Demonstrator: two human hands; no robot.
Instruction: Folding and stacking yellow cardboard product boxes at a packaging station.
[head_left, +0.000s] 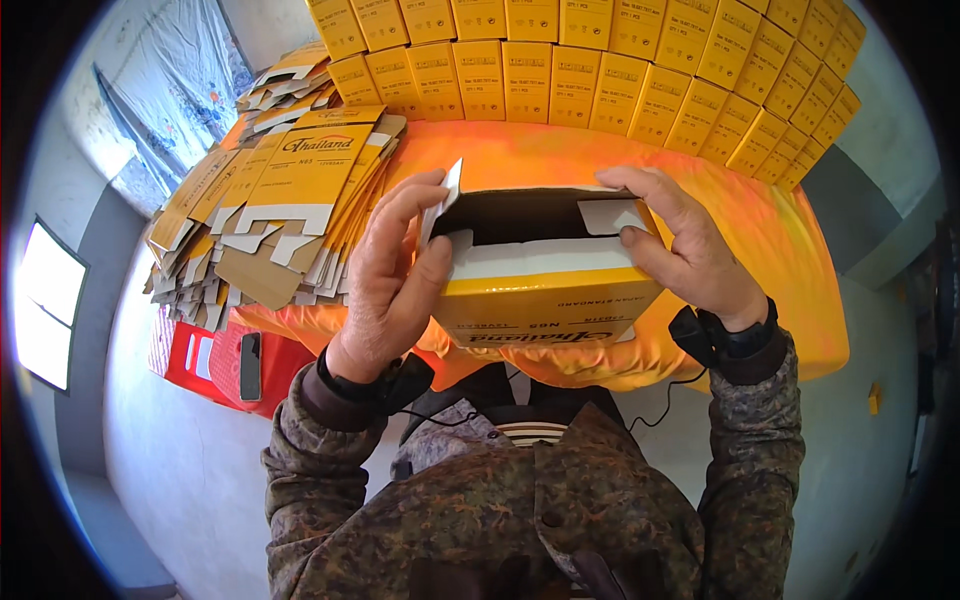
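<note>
A yellow cardboard box (550, 300) with an open top and a dark inside is held between my two hands, above the near edge of the table. My left hand (390, 275) is closed on its left side, thumb at the rim and fingers behind an upright white side flap (446, 200). On the other side my right hand (690, 240) grips the right edge, with the thumb near a white flap (610, 217) that folds inward over the opening. A white front flap (540, 256) lies along the near rim. The bottom of the box is hidden.
Flattened yellow cartons (300, 180) lie in an untidy pile at the left. Finished yellow boxes (530, 80) stand in stacked rows along the back. An orange cloth (770, 270) covers the table. Below the pile, a phone (250, 365) rests on a red stool (200, 360).
</note>
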